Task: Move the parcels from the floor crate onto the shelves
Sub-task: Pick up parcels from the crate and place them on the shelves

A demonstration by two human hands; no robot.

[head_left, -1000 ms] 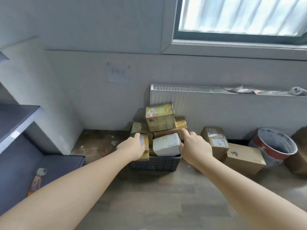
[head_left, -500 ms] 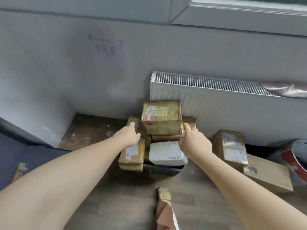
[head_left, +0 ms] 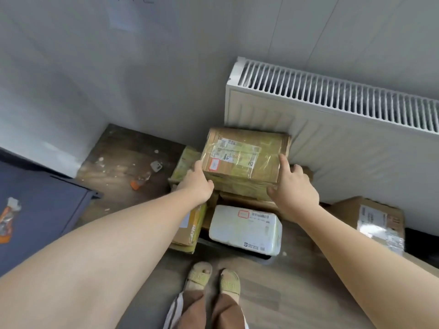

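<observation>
A tape-wrapped cardboard parcel [head_left: 244,157] with a shipping label tops the pile in the dark floor crate [head_left: 261,256]. My left hand [head_left: 197,184] grips its near left corner, thumb on the front face. My right hand [head_left: 294,188] grips the near right corner, index finger stretched along the right edge and thumb on the front. Below lies a white padded parcel [head_left: 244,231]. A brown parcel [head_left: 190,231] leans at the crate's left, partly hidden by my left arm. A yellowish parcel [head_left: 183,165] sits behind my left hand.
A white radiator [head_left: 332,129] stands close behind the pile. More cardboard boxes [head_left: 380,222] lie on the floor at the right. The dark blue shelf unit [head_left: 47,210] is at the left. Small litter [head_left: 142,181] dots the corner floor. My slippered feet [head_left: 211,279] stand before the crate.
I have stepped closer and the view has tilted down. Both hands rose from the lower parcels' level and closed in on the top taped parcel's two near corners.
</observation>
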